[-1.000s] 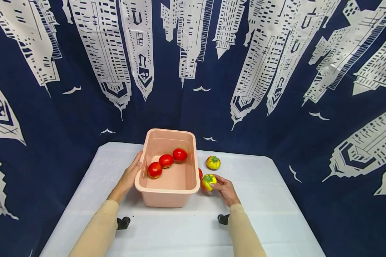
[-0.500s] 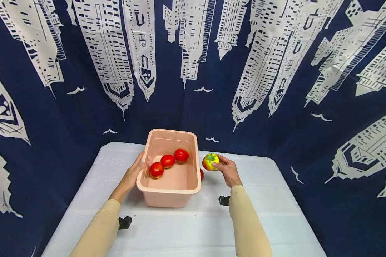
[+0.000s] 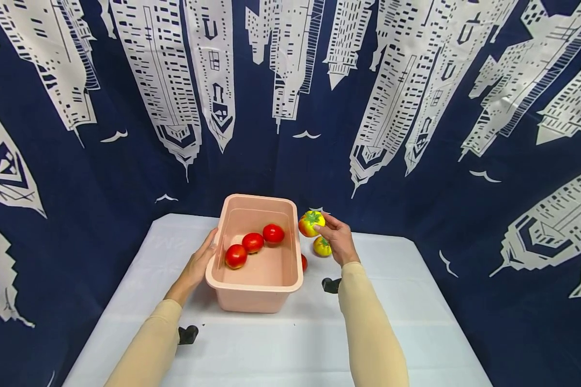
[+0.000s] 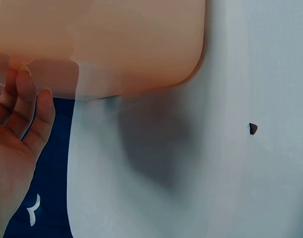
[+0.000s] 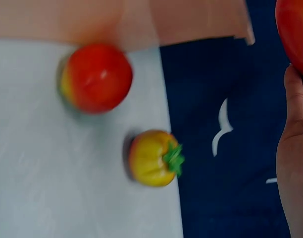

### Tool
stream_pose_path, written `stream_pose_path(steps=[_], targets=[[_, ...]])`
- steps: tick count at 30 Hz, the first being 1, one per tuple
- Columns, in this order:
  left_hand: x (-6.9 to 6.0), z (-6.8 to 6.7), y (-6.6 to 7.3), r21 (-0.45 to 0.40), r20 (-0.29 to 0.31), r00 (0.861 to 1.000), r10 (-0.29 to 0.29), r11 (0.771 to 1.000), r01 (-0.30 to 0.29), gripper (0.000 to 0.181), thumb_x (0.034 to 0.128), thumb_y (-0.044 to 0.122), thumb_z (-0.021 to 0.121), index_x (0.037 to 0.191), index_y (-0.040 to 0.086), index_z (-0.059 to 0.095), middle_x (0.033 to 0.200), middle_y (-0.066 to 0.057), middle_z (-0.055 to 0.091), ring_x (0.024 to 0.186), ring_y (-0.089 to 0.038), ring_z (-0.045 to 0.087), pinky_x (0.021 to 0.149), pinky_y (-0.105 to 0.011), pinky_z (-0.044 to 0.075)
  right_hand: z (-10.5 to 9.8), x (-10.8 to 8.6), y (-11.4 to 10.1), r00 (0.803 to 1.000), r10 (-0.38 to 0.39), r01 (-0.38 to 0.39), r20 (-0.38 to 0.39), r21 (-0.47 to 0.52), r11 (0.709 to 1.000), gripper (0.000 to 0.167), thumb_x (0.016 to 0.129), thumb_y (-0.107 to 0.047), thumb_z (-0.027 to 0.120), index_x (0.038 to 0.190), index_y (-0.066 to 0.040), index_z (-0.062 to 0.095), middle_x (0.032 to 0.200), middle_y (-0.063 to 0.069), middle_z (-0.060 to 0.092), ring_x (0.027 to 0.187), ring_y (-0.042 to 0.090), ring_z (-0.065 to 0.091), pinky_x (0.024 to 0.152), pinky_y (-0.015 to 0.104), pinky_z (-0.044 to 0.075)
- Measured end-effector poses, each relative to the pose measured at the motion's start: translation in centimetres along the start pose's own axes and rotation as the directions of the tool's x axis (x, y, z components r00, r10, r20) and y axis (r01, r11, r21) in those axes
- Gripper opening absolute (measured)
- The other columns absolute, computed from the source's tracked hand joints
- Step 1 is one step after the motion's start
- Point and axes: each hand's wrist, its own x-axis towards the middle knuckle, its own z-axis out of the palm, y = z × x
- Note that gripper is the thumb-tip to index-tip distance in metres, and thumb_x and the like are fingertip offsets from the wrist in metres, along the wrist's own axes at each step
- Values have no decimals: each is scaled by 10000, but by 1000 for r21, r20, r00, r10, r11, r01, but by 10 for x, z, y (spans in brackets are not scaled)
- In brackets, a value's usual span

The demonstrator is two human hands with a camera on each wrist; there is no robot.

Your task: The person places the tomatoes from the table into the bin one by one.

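Observation:
A pink plastic bin stands on the table with several red tomatoes inside. My left hand rests against the bin's left outer wall; in the left wrist view its fingers touch that wall. My right hand pinches a yellow-red tomato with a green leafy top, raised beside the bin's right rim near its far corner. Below it, another yellow tomato lies on the table. A red tomato sits against the bin's right side, partly hidden by it in the head view.
The white-covered table ends just behind the bin, where a navy cloth with white buildings hangs. Black wrist-camera pieces stick out from both sleeves.
My right hand has lifted the yellow-red tomato off the table and carried it away from me, past the other yellow tomato. The left hand stays at the bin.

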Motion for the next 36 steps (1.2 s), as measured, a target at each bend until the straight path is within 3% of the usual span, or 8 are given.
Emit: stream_pose_path(steps=[5, 9, 22, 29, 36], targets=[[0, 0, -1, 0, -11, 1000, 4, 1000, -4, 538, 1053, 239, 299, 1573, 191, 171, 1593, -196, 244, 1400, -409, 349, 1138, -542, 308, 17, 3, -14, 998, -45, 44, 42, 24, 999, 520, 873, -70, 704, 1368, -63, 547, 1369, 133, 573, 1119, 149, 614, 982, 222, 495], [1, 1, -1, -9, 6, 1000, 13, 1000, -13, 540, 1054, 245, 304, 1574, 192, 167, 1618, -165, 186, 1453, -403, 264, 1159, -561, 260, 30, 5, -20, 997, -53, 51, 52, 39, 998, 498, 864, -56, 708, 1342, -52, 569, 1313, 135, 605, 1050, 139, 639, 965, 242, 513], [2, 0, -4, 19, 10, 999, 32, 999, -33, 545, 1054, 235, 296, 1573, 150, 153, 1621, -177, 158, 1468, -416, 217, 1160, -579, 230, 75, 5, -14, 991, -67, 56, 112, 94, 994, 517, 841, -14, 705, 1339, -52, 576, 1319, 149, 606, 1053, 152, 632, 948, 233, 522], [19, 0, -37, -11, -18, 999, 38, 999, -38, 532, 1057, 323, 307, 1570, 283, 170, 1641, -81, 151, 1493, -355, 187, 1184, -564, 185, 88, 4, -12, 990, -42, 27, 135, 108, 994, 515, 855, 1, 690, 1350, -83, 574, 1348, 132, 591, 1112, 177, 614, 1046, 328, 468], [18, -1, -39, 3, -29, 999, 41, 999, -41, 530, 1055, 346, 316, 1565, 307, 179, 1634, -85, 178, 1476, -360, 235, 1173, -552, 224, 90, 6, -8, 983, -65, 44, 171, 124, 991, 560, 866, 29, 661, 1402, -14, 503, 1436, 197, 514, 1296, 292, 542, 1033, 306, 463]])
